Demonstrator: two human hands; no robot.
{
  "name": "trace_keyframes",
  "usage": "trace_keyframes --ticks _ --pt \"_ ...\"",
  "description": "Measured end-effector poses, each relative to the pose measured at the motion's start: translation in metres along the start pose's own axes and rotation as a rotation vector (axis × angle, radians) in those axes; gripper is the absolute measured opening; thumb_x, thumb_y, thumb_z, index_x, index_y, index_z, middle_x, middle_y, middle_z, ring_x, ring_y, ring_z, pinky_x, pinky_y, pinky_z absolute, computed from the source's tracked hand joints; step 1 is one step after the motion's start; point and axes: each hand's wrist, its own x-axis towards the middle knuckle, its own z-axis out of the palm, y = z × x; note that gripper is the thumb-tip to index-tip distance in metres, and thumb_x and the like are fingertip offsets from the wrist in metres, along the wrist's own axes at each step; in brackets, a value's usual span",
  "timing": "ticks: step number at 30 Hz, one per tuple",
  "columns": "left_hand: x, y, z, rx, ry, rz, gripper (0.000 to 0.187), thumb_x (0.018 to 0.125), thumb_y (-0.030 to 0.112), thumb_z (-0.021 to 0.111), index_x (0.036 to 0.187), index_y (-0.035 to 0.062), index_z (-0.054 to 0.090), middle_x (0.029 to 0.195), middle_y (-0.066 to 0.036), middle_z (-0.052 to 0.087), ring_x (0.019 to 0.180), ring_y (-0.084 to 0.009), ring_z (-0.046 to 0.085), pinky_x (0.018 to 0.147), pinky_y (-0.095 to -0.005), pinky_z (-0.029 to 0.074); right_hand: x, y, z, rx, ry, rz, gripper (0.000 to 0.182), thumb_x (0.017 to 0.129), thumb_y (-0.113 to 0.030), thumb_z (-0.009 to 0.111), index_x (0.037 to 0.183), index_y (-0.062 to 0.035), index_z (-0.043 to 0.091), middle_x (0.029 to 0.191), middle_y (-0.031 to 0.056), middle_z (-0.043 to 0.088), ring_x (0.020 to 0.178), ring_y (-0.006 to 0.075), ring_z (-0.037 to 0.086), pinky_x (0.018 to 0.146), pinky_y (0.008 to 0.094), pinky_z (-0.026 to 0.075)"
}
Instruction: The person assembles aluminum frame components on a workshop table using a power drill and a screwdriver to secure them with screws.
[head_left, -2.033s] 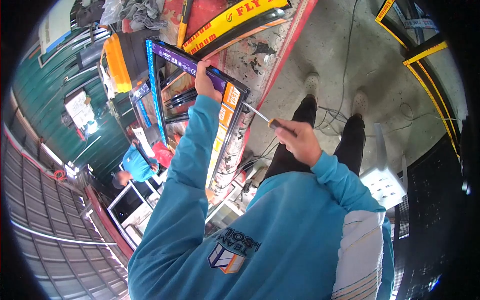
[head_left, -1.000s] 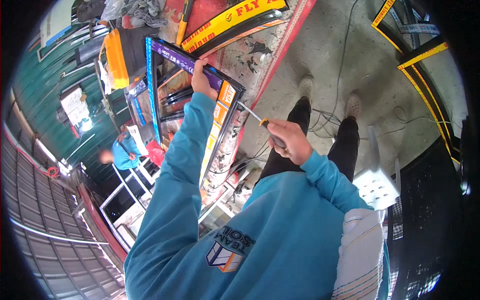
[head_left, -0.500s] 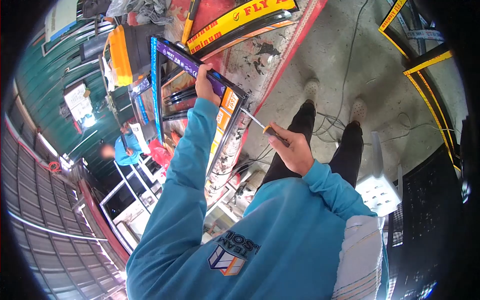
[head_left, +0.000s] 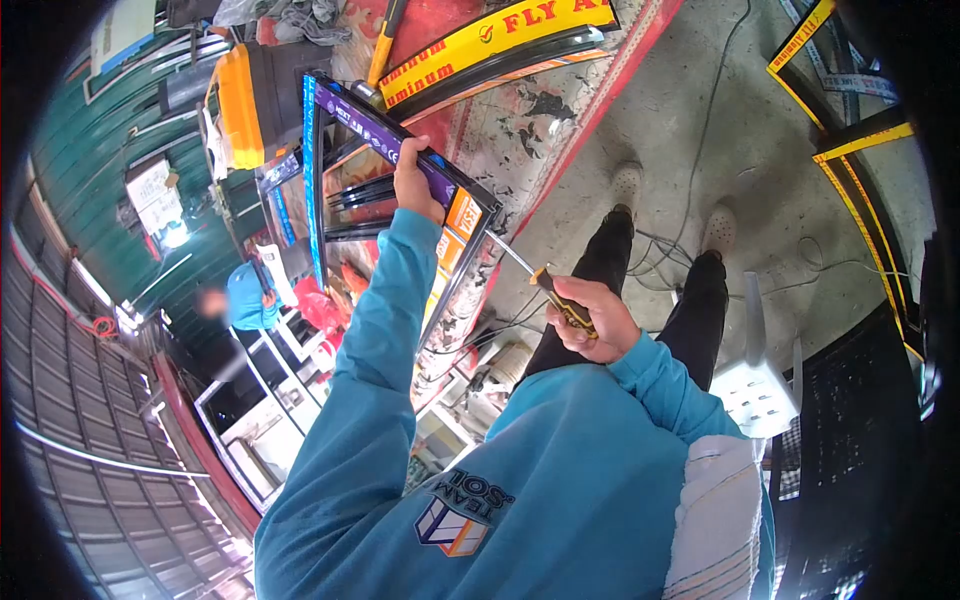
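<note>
My left hand [head_left: 417, 182] is closed around the purple-taped bar of a black aluminum frame [head_left: 365, 122], whose other sides carry blue and orange tape. In my right hand [head_left: 608, 322] is a screwdriver [head_left: 566, 303] with a yellow and black handle, the fingers wrapped round the grip. Its metal shaft slants up and left, with the tip right at the frame's near corner. Beneath the frame lies a worn red, patterned covering [head_left: 540, 125].
Yellow-taped curved profiles [head_left: 500, 45] and a yellow-handled hammer [head_left: 384, 45] lie beyond the frame. A white plastic stool [head_left: 755, 395] stands at right, near more yellow-taped frames [head_left: 860, 200]. Cables [head_left: 690, 190] cross the floor by my feet. Another person [head_left: 250, 297] is at left.
My right hand has shifted its hold on the screwdriver, moving slightly down so that more of the handle shows. My left hand keeps its hold on the frame.
</note>
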Motion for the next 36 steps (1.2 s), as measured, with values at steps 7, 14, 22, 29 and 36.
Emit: trace_keyframes --ticks 7,14,22,29,36 --pt "-0.002 -0.004 -0.006 0.019 0.016 0.004 0.023 0.075 0.027 0.071 0.081 0.0099 0.058 0.065 -0.003 0.054 0.051 -0.0186 0.056 0.050 -0.0340 0.050 0.004 0.000 -0.008 0.234 -0.117 0.173 0.028 0.101 -0.033 0.051 0.111 -0.0070 0.054 0.073 0.0074 0.058 0.043 0.0057 0.040 0.036 0.0195 0.028" --pt "-0.021 -0.007 0.005 -0.017 -0.043 -0.049 0.023 0.076 0.029 0.073 0.080 0.0118 0.057 0.062 -0.003 0.055 0.052 -0.0192 0.058 0.050 -0.0342 0.052 0.001 0.030 -0.015 -1.111 0.317 -0.782 0.043 0.092 -0.016 0.063 0.131 0.0031 0.055 0.101 0.0185 0.069 0.085 0.0256 0.069 0.075 0.0348 0.055" --pt "-0.017 -0.016 0.000 -0.030 -0.038 -0.006 0.022 0.079 0.028 0.073 0.080 0.0117 0.058 0.064 -0.002 0.057 0.052 -0.0160 0.057 0.051 -0.0317 0.051 -0.018 0.021 0.013 -1.311 0.410 -0.828 0.037 0.092 -0.011 0.062 0.126 0.0026 0.060 0.082 0.0168 0.063 0.068 0.0289 0.063 0.062 0.0354 0.051" --pt "-0.023 -0.017 0.004 0.030 0.025 0.057 0.024 0.081 0.028 0.071 0.084 0.0093 0.057 0.064 0.000 0.053 0.051 -0.0142 0.056 0.049 -0.0296 0.049 -0.005 0.021 -0.004 -0.938 0.288 -0.690 0.038 0.094 -0.008 0.060 0.130 0.0046 0.058 0.077 0.0096 0.060 0.061 0.0105 0.051 0.058 0.0261 0.044" --pt "-0.017 -0.015 0.000 0.003 0.051 0.054 0.016 0.085 0.026 0.069 0.087 0.0137 0.059 0.063 0.003 0.053 0.052 -0.0105 0.054 0.050 -0.0251 0.047 -0.006 0.008 0.001 -0.316 0.233 -0.187 0.039 0.099 -0.011 0.055 0.137 -0.0012 0.054 0.080 0.0062 0.061 0.055 0.0043 0.044 0.049 0.0183 0.034"
